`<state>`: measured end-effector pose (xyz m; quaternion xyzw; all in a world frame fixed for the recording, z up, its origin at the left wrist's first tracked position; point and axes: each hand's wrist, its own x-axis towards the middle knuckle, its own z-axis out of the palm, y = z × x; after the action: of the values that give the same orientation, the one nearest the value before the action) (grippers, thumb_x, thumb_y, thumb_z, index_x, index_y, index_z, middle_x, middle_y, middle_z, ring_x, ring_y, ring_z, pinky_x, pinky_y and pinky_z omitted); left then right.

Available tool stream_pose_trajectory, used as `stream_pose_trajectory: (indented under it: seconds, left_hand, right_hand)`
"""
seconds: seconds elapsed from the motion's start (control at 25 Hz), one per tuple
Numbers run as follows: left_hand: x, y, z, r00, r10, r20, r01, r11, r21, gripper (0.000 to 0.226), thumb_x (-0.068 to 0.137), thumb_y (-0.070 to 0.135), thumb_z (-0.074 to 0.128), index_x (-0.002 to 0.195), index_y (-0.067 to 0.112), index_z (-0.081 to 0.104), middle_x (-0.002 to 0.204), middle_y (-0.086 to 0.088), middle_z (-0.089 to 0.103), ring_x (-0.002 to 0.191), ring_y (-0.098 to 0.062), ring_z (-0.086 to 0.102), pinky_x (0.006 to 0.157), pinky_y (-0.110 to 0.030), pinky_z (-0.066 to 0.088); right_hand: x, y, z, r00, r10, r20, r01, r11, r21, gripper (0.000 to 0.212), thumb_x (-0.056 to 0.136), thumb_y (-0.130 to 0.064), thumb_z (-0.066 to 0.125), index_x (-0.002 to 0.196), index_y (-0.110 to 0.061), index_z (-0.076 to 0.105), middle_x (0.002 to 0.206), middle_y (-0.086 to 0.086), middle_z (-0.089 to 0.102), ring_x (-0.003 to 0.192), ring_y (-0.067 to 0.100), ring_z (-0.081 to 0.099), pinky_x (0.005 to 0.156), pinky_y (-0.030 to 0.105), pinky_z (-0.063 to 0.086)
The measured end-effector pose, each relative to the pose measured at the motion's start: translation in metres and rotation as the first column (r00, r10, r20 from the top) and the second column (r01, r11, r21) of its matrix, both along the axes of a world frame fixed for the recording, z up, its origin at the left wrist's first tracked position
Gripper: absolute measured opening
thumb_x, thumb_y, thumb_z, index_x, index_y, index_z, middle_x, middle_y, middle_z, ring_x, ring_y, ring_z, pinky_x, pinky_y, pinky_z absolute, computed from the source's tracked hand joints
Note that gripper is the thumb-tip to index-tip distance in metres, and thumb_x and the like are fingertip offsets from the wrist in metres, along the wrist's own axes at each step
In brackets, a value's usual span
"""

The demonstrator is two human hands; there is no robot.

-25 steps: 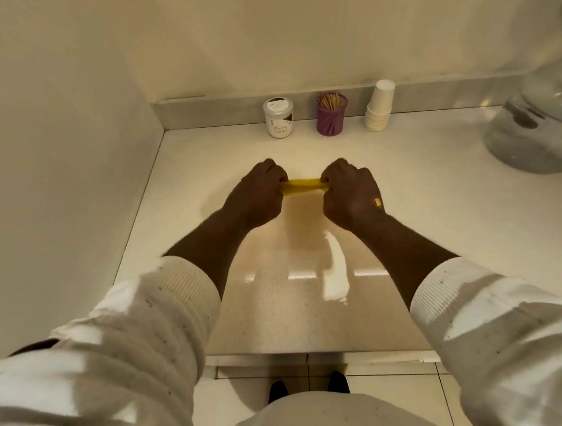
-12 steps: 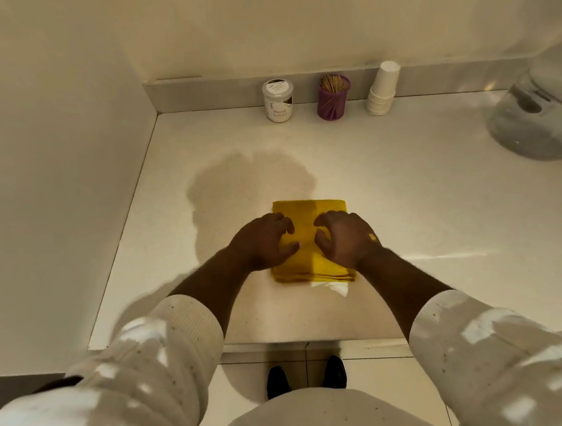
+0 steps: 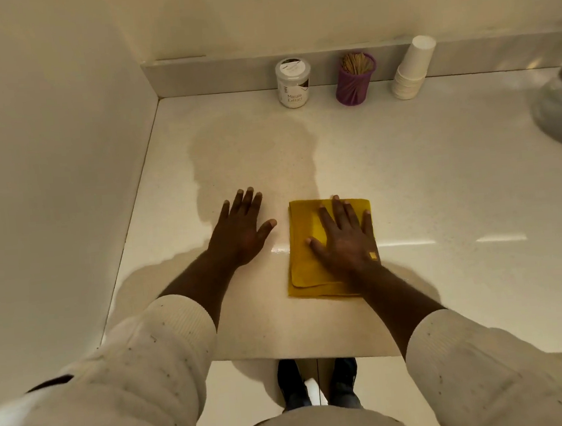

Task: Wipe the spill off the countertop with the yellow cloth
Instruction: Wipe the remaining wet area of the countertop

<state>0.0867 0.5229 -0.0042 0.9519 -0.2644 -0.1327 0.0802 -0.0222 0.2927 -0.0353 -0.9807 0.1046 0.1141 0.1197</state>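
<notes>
Head view: the yellow cloth [image 3: 314,261], folded into a thick pad, lies flat on the countertop [image 3: 439,171] toward its front edge, about midway between the left wall and the right side. The right hand [image 3: 346,237] presses on it palm down, fingers spread and extended, gripping nothing. The left hand [image 3: 240,230] rests just beside the cloth on the bare surface, also flat and spread, holding nothing; it looks like a brace. A thin wet sheen [image 3: 281,248] shows at the cloth's left edge between the two hands; how much liquid remains is hard to tell. At the back edge stand a white jar [image 3: 293,82], a purple toothpick holder [image 3: 355,79] and a stack of paper cups [image 3: 411,69], well clear of the wiping area.

To wipe well, I would keep the palm weight even across the pad, sweep over the sheen in overlapping passes, and turn to a dry face once the underside is soaked
</notes>
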Motion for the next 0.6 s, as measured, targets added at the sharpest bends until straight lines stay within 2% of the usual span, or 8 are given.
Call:
stream_pose_trajectory:
  seconds: [0.12,0.4,0.52,0.6]
  left_hand:
    - [0.026,0.000,-0.009,1.000,0.002,0.008,-0.002,1.000,0.000,0.077,0.101,0.062,0.022,0.160,0.018,-0.001,0.170,-0.006,-0.004,0.156,-0.022,-0.010,0.127,-0.045,-0.003]
    - [0.097,0.005,-0.023,0.998,0.061,0.032,-0.061,0.998,0.008,0.077,0.101,0.062,0.019,0.160,0.017,-0.001,0.170,-0.007,-0.005,0.156,-0.023,-0.010,0.127,-0.048,-0.003]
    - [0.112,0.006,-0.034,0.997,0.065,-0.031,-0.066,0.996,-0.061,0.071,0.104,0.055,0.022,0.160,0.018,-0.001,0.170,-0.007,-0.006,0.156,-0.022,-0.011,0.127,-0.044,-0.004]
    - [0.113,0.007,-0.039,0.997,0.081,0.011,-0.079,0.989,-0.126,0.067,0.105,0.050,0.024,0.160,0.018,0.003,0.170,-0.006,-0.001,0.156,-0.022,-0.007,0.127,-0.044,-0.002]
  right_hand:
    - [0.015,0.004,-0.012,0.999,-0.031,0.041,0.032,0.999,-0.009,0.092,0.086,-0.088,0.009,0.160,-0.037,-0.007,0.169,0.001,-0.015,0.155,0.026,-0.014,0.120,0.059,-0.014]
    - [0.074,-0.023,-0.014,0.989,-0.065,0.132,0.069,0.997,-0.026,0.089,0.090,-0.086,0.012,0.162,-0.034,0.002,0.171,0.003,-0.004,0.156,0.028,-0.003,0.121,0.064,-0.002]
    - [0.107,-0.032,-0.016,0.987,-0.072,0.141,0.076,0.997,-0.022,0.089,0.089,-0.087,0.011,0.161,-0.035,0.003,0.171,0.004,-0.002,0.156,0.029,-0.002,0.121,0.064,-0.001]
    - [0.132,-0.033,-0.015,0.987,-0.064,0.150,0.068,0.997,-0.022,0.090,0.088,-0.088,0.010,0.161,-0.035,0.003,0.171,0.004,-0.002,0.156,0.029,-0.002,0.121,0.063,-0.003]
